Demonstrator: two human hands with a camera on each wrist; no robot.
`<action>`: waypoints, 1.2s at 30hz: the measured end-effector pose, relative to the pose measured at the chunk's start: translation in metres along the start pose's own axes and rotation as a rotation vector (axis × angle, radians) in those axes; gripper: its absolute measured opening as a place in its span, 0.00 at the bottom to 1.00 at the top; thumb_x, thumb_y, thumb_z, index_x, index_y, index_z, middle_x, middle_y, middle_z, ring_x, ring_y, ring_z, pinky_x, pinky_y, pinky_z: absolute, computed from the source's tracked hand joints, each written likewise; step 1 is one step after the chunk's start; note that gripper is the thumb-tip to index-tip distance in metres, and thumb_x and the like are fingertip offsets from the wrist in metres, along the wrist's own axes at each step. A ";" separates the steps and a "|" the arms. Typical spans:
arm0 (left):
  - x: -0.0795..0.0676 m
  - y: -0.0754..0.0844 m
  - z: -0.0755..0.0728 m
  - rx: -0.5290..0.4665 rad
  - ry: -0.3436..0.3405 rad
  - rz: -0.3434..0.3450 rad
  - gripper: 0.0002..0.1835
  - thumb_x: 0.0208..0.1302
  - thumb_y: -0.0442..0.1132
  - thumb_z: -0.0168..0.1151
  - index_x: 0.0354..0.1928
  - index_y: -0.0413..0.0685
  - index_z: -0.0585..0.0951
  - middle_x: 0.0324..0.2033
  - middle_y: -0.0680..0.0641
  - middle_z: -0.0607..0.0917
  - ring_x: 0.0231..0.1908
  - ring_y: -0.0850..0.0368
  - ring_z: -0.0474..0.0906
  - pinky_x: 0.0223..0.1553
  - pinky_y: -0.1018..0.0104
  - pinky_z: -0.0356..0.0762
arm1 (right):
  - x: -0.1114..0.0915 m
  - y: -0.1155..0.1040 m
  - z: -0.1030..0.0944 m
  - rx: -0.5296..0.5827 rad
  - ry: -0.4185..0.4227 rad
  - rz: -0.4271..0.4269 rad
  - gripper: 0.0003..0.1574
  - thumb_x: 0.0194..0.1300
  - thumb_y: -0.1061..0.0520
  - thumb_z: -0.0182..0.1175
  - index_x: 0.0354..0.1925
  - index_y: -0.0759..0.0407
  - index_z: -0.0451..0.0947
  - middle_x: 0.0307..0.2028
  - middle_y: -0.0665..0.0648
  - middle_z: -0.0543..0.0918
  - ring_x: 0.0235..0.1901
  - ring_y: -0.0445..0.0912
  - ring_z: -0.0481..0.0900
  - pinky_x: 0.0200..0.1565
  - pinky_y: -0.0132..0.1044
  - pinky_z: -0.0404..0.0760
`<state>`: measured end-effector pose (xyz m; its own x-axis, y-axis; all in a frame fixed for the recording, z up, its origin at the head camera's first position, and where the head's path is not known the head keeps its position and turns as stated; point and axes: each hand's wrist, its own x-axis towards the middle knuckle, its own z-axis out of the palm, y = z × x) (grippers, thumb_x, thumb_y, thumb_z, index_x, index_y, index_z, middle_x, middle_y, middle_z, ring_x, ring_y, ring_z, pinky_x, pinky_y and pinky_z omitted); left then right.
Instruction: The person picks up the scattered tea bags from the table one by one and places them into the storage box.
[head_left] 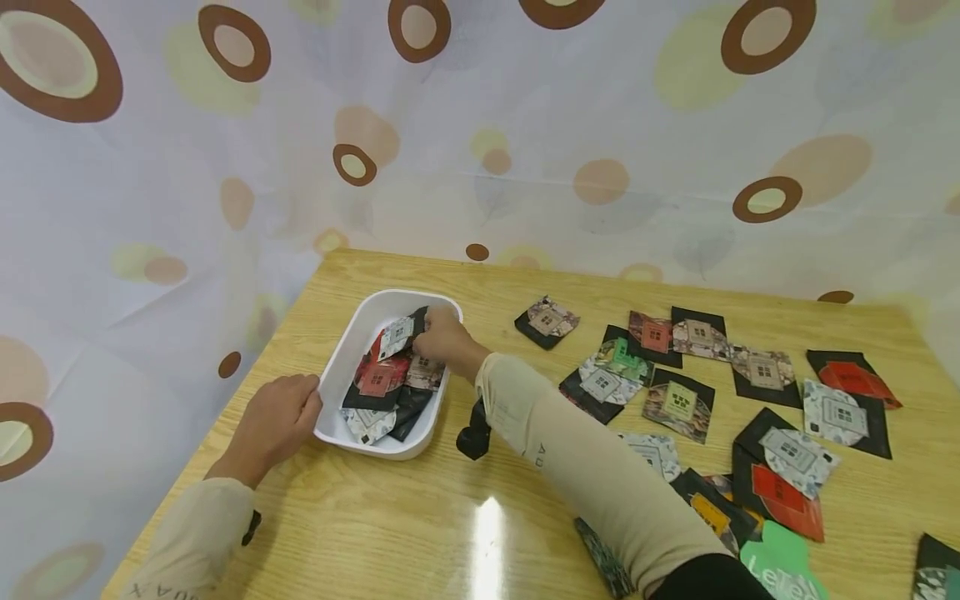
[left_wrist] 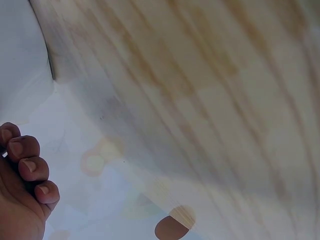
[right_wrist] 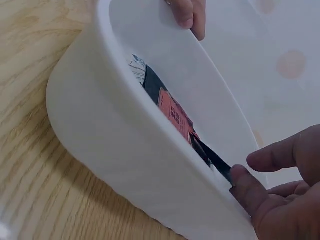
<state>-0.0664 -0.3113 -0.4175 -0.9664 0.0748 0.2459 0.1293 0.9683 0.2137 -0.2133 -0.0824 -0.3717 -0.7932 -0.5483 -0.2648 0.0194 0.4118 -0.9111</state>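
Beige sleeves [head_left: 611, 467] reach in from the lower edge of the head view. The left hand [head_left: 273, 421] is nearer, gripping the left rim of a white bin [head_left: 411, 450]; the left wrist view shows its four fingers [left_wrist: 36, 168] bent and side by side. The right hand [head_left: 447, 340] is farther off, over the bin's right rim. In the right wrist view one of its fingers [right_wrist: 246, 187] touches the black end of a packet [head_left: 398, 335] with a white label, while another digit stands apart from it; I cannot tell whether the packet is pinched. That packet slants inside the bin, upon other packets, among them a red and black one [head_left: 380, 382] and a white patterned one [head_left: 371, 423].

The bin stands on the left part of a wood-grained surface [head_left: 360, 521], where a light reflects near the front. At the lower right, partly behind the right sleeve, is a green item [head_left: 783, 562] with white lettering. Beyond it, more packets lie scattered, several overlapping; one dark floral packet [head_left: 547, 322] lies by itself toward the far edge. Behind the surface and along its left side hangs pale cloth [head_left: 465, 92] printed with brown rings and pastel ovals.
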 end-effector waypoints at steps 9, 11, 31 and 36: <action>0.003 0.004 -0.009 0.011 0.007 0.014 0.16 0.67 0.34 0.46 0.20 0.49 0.62 0.17 0.52 0.60 0.22 0.57 0.58 0.29 0.64 0.58 | -0.047 -0.002 -0.077 -0.302 -0.076 -0.127 0.37 0.70 0.62 0.56 0.73 0.66 0.59 0.72 0.66 0.67 0.71 0.57 0.69 0.67 0.48 0.73; 0.003 0.004 -0.012 0.016 0.007 0.014 0.16 0.67 0.34 0.45 0.20 0.49 0.62 0.17 0.52 0.60 0.22 0.57 0.58 0.29 0.64 0.57 | -0.061 0.002 -0.103 -0.390 -0.066 -0.151 0.31 0.71 0.60 0.56 0.70 0.67 0.65 0.66 0.67 0.73 0.66 0.58 0.74 0.64 0.50 0.75; 0.002 0.003 -0.007 0.010 -0.042 -0.026 0.16 0.69 0.35 0.44 0.20 0.48 0.63 0.17 0.51 0.61 0.21 0.56 0.58 0.29 0.63 0.57 | -0.125 0.101 -0.171 -0.835 0.071 0.242 0.33 0.63 0.43 0.66 0.09 0.48 0.62 0.08 0.44 0.55 0.11 0.38 0.54 0.17 0.31 0.54; 0.001 0.003 -0.004 0.009 -0.047 -0.032 0.16 0.69 0.35 0.43 0.20 0.48 0.64 0.17 0.51 0.61 0.21 0.56 0.59 0.29 0.63 0.58 | -0.122 0.107 -0.170 -0.873 0.086 0.279 0.27 0.59 0.40 0.69 0.20 0.53 0.67 0.16 0.48 0.63 0.16 0.42 0.62 0.21 0.35 0.60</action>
<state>-0.0656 -0.3090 -0.4128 -0.9794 0.0543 0.1943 0.0960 0.9724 0.2125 -0.2177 0.1526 -0.3828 -0.8719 -0.3053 -0.3829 -0.2218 0.9433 -0.2470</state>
